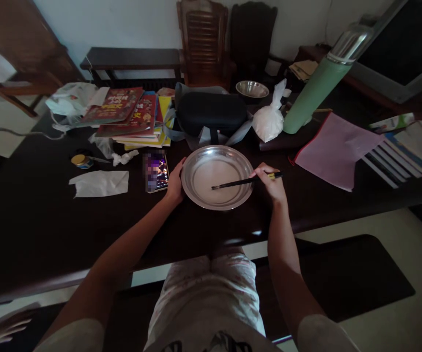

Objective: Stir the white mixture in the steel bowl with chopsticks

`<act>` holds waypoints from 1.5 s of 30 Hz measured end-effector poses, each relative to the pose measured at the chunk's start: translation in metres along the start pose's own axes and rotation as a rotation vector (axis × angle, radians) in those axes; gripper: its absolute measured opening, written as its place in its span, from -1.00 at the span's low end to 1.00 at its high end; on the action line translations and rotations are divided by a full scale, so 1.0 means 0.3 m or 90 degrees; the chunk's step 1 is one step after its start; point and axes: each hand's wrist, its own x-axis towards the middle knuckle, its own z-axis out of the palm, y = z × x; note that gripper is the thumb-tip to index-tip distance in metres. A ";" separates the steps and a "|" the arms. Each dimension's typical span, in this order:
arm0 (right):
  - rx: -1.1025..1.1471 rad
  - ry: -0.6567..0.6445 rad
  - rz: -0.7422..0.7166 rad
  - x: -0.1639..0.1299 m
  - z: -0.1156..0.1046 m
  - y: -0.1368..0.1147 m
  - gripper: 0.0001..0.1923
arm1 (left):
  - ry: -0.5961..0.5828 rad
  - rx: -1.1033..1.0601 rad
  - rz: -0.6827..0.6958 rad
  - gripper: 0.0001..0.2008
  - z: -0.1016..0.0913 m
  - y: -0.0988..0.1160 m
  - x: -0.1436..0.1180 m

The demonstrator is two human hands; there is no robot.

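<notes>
Your lap in pale patterned shorts (207,298) sits nearest, tucked against the near edge of the dark table (31,230). Just in from that edge stands a shallow metal plate (216,177). Your left hand (175,185) cups its left rim, fingers curled against the metal. Your right hand (269,183) is closed around dark chopsticks (245,181), whose tips reach over the plate's middle; in this dim light they seem to touch it. A phone (156,171) lies just left of the plate, and a green flask (321,80) leans near the far edge.
</notes>
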 end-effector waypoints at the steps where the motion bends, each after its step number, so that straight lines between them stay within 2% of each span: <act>1: -0.015 -0.003 -0.013 0.001 0.001 0.000 -0.46 | 0.005 0.000 -0.028 -0.60 0.000 -0.005 0.003; 3: -0.036 0.025 -0.025 0.002 0.002 0.001 -0.47 | -0.010 0.003 -0.065 -0.55 -0.001 -0.009 -0.008; 6: -0.010 0.075 0.004 -0.003 0.002 -0.001 -0.49 | -0.044 -0.004 -0.074 -0.51 -0.001 -0.009 -0.032; 10: -0.007 -0.004 0.005 -0.005 0.010 -0.005 -0.47 | -0.031 -0.019 -0.056 -0.57 0.008 -0.014 -0.037; 12: -0.030 -0.007 -0.023 -0.003 0.013 -0.004 -0.49 | -0.024 -0.019 -0.055 -0.58 0.012 -0.016 -0.034; 17: 0.003 0.112 0.005 -0.006 0.001 0.001 -0.50 | -0.027 -0.009 -0.055 -0.60 0.011 -0.012 -0.032; 22: -0.019 -0.005 -0.005 -0.006 0.008 -0.007 -0.50 | -0.024 -0.003 -0.047 -0.63 0.004 -0.015 -0.025; 24: -0.032 0.009 -0.016 -0.004 0.010 -0.007 -0.51 | -0.020 0.000 -0.042 -0.63 0.002 -0.018 -0.023; 28: -0.006 0.104 0.003 -0.008 -0.001 -0.003 -0.51 | -0.002 0.003 -0.046 -0.62 0.005 -0.018 -0.023; 32: -0.012 0.024 -0.004 -0.008 0.001 -0.001 -0.51 | -0.004 -0.004 -0.030 -0.62 0.013 -0.009 -0.026; 34: -0.032 0.010 -0.019 -0.006 0.006 0.000 -0.51 | -0.005 -0.003 -0.029 -0.63 0.015 -0.005 -0.027; 39: -0.007 0.115 -0.002 -0.010 0.000 0.002 -0.51 | 0.000 -0.008 -0.039 -0.64 0.019 -0.001 -0.032; 43: -0.010 0.016 -0.009 -0.009 0.003 -0.004 -0.51 | -0.003 -0.012 -0.036 -0.64 0.021 -0.003 -0.035; 45: -0.026 -0.006 -0.026 -0.005 0.009 -0.004 -0.52 | -0.001 -0.013 -0.034 -0.64 0.020 -0.005 -0.035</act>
